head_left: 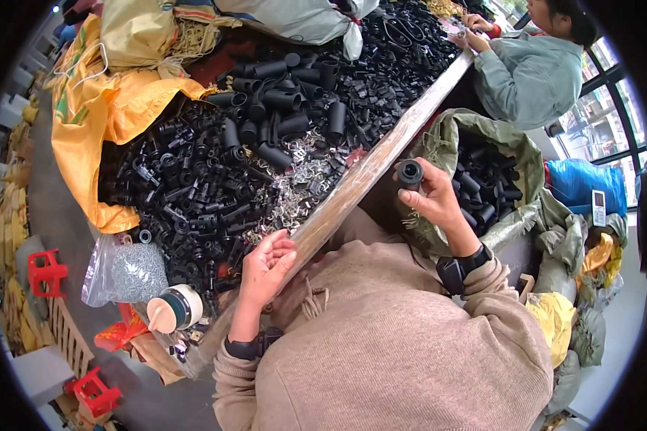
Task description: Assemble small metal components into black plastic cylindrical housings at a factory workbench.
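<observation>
The right hand grips a black tube at its fingertips, above the sack. The left hand curls loosely, empty, at the table edge.

Worktop, heaped with parts.
Black plastic tubes, small black fittings, silvery metal clips, yellow sack, clear bag, lidded jar.

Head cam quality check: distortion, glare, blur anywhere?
Head view: strong fisheye, the table edge bows and the corners are vignetted black; soft even daylight with no hard shadows; windows at upper right are bright but not blown out; right hand with the black cap and left hand are sharp; the rim is softer.
</observation>
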{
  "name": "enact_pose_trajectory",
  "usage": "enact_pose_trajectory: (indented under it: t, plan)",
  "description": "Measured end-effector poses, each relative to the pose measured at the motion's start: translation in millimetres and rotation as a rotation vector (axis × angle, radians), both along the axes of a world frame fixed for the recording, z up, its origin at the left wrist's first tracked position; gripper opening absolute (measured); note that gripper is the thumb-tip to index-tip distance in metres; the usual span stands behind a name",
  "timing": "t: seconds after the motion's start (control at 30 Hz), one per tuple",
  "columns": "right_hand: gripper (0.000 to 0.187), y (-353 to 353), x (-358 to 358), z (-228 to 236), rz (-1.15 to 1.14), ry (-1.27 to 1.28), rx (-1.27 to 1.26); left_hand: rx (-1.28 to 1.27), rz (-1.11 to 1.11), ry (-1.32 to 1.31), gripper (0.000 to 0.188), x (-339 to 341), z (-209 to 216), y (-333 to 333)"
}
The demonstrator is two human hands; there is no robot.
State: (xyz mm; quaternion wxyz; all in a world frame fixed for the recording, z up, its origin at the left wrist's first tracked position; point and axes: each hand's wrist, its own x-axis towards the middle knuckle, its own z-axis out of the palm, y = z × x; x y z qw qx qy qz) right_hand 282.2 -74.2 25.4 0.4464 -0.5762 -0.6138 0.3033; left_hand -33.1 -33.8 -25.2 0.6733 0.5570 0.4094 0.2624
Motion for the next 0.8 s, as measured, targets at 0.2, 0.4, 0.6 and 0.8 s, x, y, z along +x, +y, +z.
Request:
enact_pose_trajectory:
  t: [0.2, 0.4, 0.6, 0.8]
  plan:
    - [0.035, 11, 1, -11, 0.165, 0.017, 0.002, -0.001, 0.146, 0.032, 0.038, 4, -6, -3]
    - [0.035, 22, 6, -29, 0.266, 0.101, -0.062, 0.006, 0.289, 0.095, 0.032, 10, -10, -1]
    - [0.035, 32, 8, -47, 0.397, 0.246, -0.041, 0.062, 0.376, 0.173, 0.027, 17, -11, -2]
    - [0.036, 34, 9, -59, 0.410, 0.332, -0.072, 0.092, 0.385, 0.229, 0.024, 20, -10, -3]
